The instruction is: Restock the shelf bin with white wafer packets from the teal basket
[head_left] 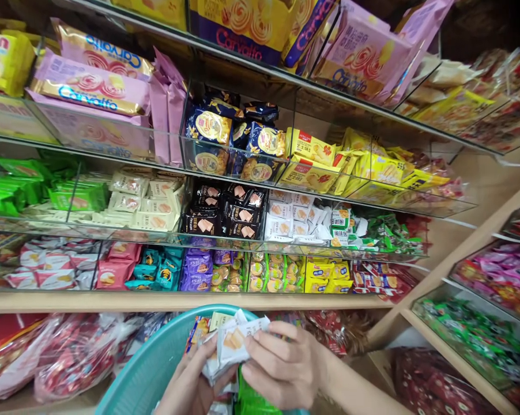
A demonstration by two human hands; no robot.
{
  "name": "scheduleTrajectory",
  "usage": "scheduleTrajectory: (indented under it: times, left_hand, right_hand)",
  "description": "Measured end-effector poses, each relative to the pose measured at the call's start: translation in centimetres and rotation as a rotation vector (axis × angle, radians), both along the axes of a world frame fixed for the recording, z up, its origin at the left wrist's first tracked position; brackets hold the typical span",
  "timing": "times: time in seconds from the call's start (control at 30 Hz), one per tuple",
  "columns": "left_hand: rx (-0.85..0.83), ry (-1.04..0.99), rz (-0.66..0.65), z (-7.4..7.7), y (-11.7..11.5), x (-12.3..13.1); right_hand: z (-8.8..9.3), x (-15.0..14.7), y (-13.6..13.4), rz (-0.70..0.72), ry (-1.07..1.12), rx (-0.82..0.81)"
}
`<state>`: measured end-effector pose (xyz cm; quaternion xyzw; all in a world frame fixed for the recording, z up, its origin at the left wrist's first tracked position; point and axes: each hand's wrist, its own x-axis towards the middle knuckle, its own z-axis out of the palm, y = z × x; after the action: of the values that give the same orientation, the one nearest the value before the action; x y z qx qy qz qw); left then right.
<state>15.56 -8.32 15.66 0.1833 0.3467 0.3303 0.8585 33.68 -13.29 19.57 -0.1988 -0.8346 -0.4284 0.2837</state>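
Note:
My right hand [281, 363] and my left hand [191, 383] are together at the bottom centre, both closed round a bunch of small white snack packets [230, 343] printed with a biscuit picture. They hold the packets just above a teal plastic basin [143, 369] that has more packets in it, among them a green one [253, 400]. Straight above, in the middle shelf bin, lie matching white biscuit packets [292, 216] beside black ones [223, 216].
Clear-fronted shelf bins rise ahead, filled with pink Carvalto bags [91, 86], blue round-biscuit packs [234, 141], yellow packs [329, 161] and green packs [35, 187]. A wooden shelf edge [177, 301] runs across. Another shelf unit with candy bins [480, 311] stands at the right. Red bagged goods [48, 354] sit low left.

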Motion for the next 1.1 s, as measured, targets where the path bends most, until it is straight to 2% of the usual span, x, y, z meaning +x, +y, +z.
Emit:
scheduleTrajectory:
  times: [0.33,0.57,0.77,0.9,1.1]
  left_hand:
    - [0.007,0.007,-0.07,-0.3,0.0,-0.3]
    - [0.054,-0.048,-0.154,-1.8,-0.1,-0.3]
    - [0.018,-0.1,-0.175,-2.5,-0.2,-0.4]
    - [-0.006,-0.149,-0.181,-2.6,-0.3,-0.5]
    - [0.002,-0.066,-0.152,-1.9,-0.7,-0.5]
  right_hand:
    - [-1.2,1.1,-1.0,-0.038,-0.022,-0.128]
    - [-1.7,0.8,-1.1,-0.046,-0.021,-0.143]
    - [-2.4,0.2,-0.8,-0.012,0.01,-0.179]
    - [-2.8,0.0,-0.8,-0.028,0.025,-0.204]
    - [-3.7,-0.1,-0.9,-0.049,0.04,-0.241]
